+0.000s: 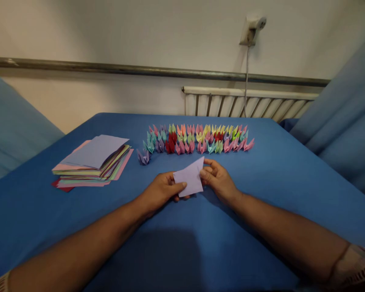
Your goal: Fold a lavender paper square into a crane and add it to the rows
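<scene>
A light purple sheet of origami paper (190, 177), folded to a small piece with one corner raised, is held between my two hands above the blue-covered table. My left hand (164, 189) grips its left side, thumb on top and fingers underneath. At the right edge, my right hand (218, 179) pinches the paper near the raised corner between thumb and fingers. Just beyond the hands stand several rows of folded paper cranes (200, 146) in many colours. A single purple crane (143, 157) sits in front of the rows at their left end.
To the left lies an uneven stack of coloured paper (91, 162), purple on top. A blue cloth (246, 243) covers the table. Behind it are a wall rail (124, 68), a white slatted frame (231, 94) and a socket with a plugged cord (251, 34). Blue curtains (346, 113) hang at both sides.
</scene>
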`<state>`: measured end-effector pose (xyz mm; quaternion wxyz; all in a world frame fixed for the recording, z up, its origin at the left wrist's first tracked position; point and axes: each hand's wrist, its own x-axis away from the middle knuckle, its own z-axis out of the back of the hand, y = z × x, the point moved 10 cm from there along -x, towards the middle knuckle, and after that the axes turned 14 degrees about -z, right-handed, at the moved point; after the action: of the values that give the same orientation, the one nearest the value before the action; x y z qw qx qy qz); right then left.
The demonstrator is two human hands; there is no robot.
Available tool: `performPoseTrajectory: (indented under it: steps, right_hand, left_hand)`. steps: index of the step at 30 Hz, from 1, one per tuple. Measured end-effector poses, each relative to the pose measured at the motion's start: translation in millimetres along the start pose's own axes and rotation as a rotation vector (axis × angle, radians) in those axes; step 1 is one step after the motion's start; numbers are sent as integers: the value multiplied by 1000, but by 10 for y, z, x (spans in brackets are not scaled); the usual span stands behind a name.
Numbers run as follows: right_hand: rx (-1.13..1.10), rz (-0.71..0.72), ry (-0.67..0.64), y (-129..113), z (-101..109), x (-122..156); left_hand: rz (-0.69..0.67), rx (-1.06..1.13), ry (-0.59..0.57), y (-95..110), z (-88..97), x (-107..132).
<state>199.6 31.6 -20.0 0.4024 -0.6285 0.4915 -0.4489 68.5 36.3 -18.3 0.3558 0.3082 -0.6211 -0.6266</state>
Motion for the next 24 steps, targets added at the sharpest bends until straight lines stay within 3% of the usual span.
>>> performPoseTrajectory:
  steps: [4,9,12,16,21,24]
  right_hand:
    - [52,-20,-72,122,-193,55]
    - [101,-23,3,159,-117,42]
    - [91,-16,42,134,-37,17]
    - [193,-15,40,149,-66,25]
    - [151,-95,-55,277,-177,24]
    - [106,-105,-35,291,-124,-16]
  left_hand:
    - [-31,153,122,1,47,11]
    - [17,22,63,-62,-8,50]
    - [-21,-29,23,-13,-47,41]
    - [-122,28,128,102,55,1]
    - [-80,82,238,39,186,-13]
    - [-93,42,283,31,266,-35]
